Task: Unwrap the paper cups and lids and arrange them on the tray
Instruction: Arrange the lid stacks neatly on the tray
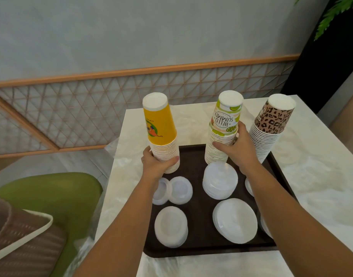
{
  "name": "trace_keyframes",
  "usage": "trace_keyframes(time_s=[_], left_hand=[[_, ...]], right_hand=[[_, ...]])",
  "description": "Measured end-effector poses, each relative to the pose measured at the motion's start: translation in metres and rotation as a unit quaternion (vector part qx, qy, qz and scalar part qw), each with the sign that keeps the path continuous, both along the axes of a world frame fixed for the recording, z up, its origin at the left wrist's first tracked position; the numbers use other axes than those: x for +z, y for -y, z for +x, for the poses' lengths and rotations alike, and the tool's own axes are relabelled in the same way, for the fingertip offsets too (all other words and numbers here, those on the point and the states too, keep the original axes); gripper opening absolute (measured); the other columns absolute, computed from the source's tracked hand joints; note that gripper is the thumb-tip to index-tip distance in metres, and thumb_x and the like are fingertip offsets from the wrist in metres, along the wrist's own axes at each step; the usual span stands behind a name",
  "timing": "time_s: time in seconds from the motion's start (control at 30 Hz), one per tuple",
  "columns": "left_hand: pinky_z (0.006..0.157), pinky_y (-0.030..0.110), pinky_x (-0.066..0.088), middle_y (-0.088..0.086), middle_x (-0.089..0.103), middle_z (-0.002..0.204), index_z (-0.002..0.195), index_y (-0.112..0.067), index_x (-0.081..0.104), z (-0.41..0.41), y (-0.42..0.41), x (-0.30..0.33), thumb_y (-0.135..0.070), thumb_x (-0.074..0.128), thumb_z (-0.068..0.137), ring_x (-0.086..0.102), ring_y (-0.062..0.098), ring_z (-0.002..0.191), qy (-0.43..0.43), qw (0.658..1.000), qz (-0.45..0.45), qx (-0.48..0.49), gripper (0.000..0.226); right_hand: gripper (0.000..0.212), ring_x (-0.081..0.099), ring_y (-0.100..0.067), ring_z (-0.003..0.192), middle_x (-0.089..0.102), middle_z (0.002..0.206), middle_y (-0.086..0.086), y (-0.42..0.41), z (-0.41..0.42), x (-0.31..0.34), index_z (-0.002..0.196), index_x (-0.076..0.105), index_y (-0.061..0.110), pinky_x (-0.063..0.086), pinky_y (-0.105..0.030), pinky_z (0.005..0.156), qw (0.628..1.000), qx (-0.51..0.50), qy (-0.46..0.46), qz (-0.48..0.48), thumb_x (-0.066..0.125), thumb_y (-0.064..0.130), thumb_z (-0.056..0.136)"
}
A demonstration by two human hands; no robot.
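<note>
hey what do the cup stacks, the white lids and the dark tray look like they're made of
Cup stacks, such as the yellow stack: likely paper, matte printed walls, thin rolled white rims. White lids: probably thin plastic, slightly translucent with a soft sheen. Tray: dark brown, smooth and low-gloss, perhaps plastic; the picture cannot settle it.

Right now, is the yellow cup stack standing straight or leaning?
Leaning. The yellow cup stack tilts with its top toward the left, while the left hand grips its lower part above the tray.
</note>
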State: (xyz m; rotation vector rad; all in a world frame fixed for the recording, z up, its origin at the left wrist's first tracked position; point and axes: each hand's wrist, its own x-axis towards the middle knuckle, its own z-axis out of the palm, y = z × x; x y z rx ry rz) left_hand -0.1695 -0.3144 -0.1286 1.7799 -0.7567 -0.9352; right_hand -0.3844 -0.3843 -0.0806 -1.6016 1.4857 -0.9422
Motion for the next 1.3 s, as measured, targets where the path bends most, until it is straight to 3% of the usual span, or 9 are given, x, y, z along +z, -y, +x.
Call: trace_keyframes(time_s=[0.13, 0.2, 0.3, 0.53, 0.63, 0.77, 0.9, 1.0, 1.3], left_hand=[[0.1, 0.034, 0.038, 0.003, 0.024, 0.151, 0.146, -0.024, 0.019, -0.033, -0.021, 0.028, -0.032, 0.077, 0.076, 0.032, 0.025, 0.137, 0.027, 0.994, -0.026, 0.1, 0.091], [0.095, 0.026, 0.035, 0.001, 0.028, 0.148, 0.144, -0.023, 0.021, -0.056, -0.038, 0.036, -0.03, 0.073, 0.08, 0.033, 0.021, 0.135, 0.033, 0.989, -0.075, 0.126, 0.083], [0.103, 0.028, 0.035, 0.0, 0.035, 0.144, 0.143, -0.02, 0.026, -0.094, -0.064, 0.039, -0.026, 0.071, 0.082, 0.035, 0.017, 0.133, 0.045, 0.987, -0.11, 0.112, 0.075], [0.109, 0.035, 0.032, -0.002, 0.037, 0.146, 0.141, -0.025, 0.03, -0.144, -0.1, 0.016, -0.036, 0.064, 0.087, 0.036, 0.017, 0.134, -0.007, 1.0, -0.005, -0.006, 0.065], [0.11, 0.035, 0.029, 0.002, 0.027, 0.152, 0.146, -0.023, 0.024, -0.157, -0.109, 0.011, -0.043, 0.054, 0.092, 0.03, 0.021, 0.138, -0.072, 0.993, 0.073, -0.059, 0.065], [0.11, 0.038, 0.031, 0.005, 0.027, 0.152, 0.149, -0.019, 0.018, -0.17, -0.113, 0.007, -0.045, 0.043, 0.096, 0.032, 0.025, 0.137, -0.065, 0.981, 0.151, -0.101, 0.063], [0.102, 0.032, 0.037, 0.005, 0.041, 0.141, 0.144, -0.018, 0.028, -0.181, -0.117, 0.009, -0.041, 0.044, 0.097, 0.044, 0.021, 0.124, -0.057, 0.979, 0.159, -0.112, 0.055], [0.105, 0.038, 0.04, 0.006, 0.043, 0.139, 0.142, -0.017, 0.031, -0.183, -0.119, 0.01, -0.04, 0.05, 0.095, 0.045, 0.024, 0.123, -0.039, 0.98, 0.159, -0.115, 0.055], [0.088, 0.027, 0.041, 0.008, 0.027, 0.139, 0.136, -0.023, 0.033, -0.177, -0.12, 0.023, -0.034, 0.057, 0.092, 0.04, 0.016, 0.101, -0.036, 0.983, 0.156, -0.09, 0.052]], right_hand=[[0.087, 0.037, -0.025, 0.135, 0.035, 0.15, -0.007, -0.028, -0.012, -0.005, 0.146, 0.025, 0.018, 0.038, -0.047, 0.107, 0.999, -0.031, -0.017, 0.022, 0.076, 0.034, 0.077], [0.084, 0.034, -0.024, 0.137, 0.032, 0.151, -0.005, -0.049, -0.019, -0.009, 0.147, 0.025, 0.019, 0.035, -0.043, 0.109, 0.999, -0.039, -0.015, 0.027, 0.074, 0.034, 0.08], [0.081, 0.032, -0.023, 0.138, 0.03, 0.152, -0.006, -0.081, -0.03, -0.018, 0.148, 0.023, 0.017, 0.032, -0.038, 0.109, 0.998, -0.044, -0.013, 0.053, 0.07, 0.031, 0.083], [0.078, 0.031, -0.026, 0.139, 0.03, 0.153, -0.009, -0.134, -0.049, -0.035, 0.148, 0.022, 0.015, 0.029, -0.038, 0.111, 0.99, -0.039, -0.056, 0.125, 0.068, 0.026, 0.086], [0.078, 0.029, -0.027, 0.14, 0.028, 0.153, -0.009, -0.146, -0.053, -0.04, 0.149, 0.018, 0.016, 0.026, -0.041, 0.114, 0.985, -0.027, -0.06, 0.157, 0.065, 0.028, 0.088], [0.073, 0.033, -0.027, 0.137, 0.032, 0.151, -0.008, -0.156, -0.052, -0.044, 0.149, 0.019, 0.015, 0.029, -0.041, 0.111, 0.979, -0.011, -0.081, 0.187, 0.061, 0.031, 0.09], [0.065, 0.04, -0.027, 0.132, 0.038, 0.146, -0.009, -0.162, -0.051, -0.046, 0.146, 0.024, 0.015, 0.036, -0.042, 0.109, 0.976, -0.016, -0.074, 0.203, 0.057, 0.033, 0.092], [0.06, 0.042, -0.026, 0.128, 0.04, 0.144, -0.008, -0.163, -0.052, -0.046, 0.145, 0.027, 0.015, 0.039, -0.041, 0.106, 0.976, -0.024, -0.056, 0.21, 0.056, 0.029, 0.093], [0.052, 0.046, -0.021, 0.111, 0.044, 0.136, -0.007, -0.167, -0.055, -0.042, 0.141, 0.03, 0.021, 0.043, -0.033, 0.089, 0.972, -0.021, 0.018, 0.235, 0.052, 0.03, 0.095]])
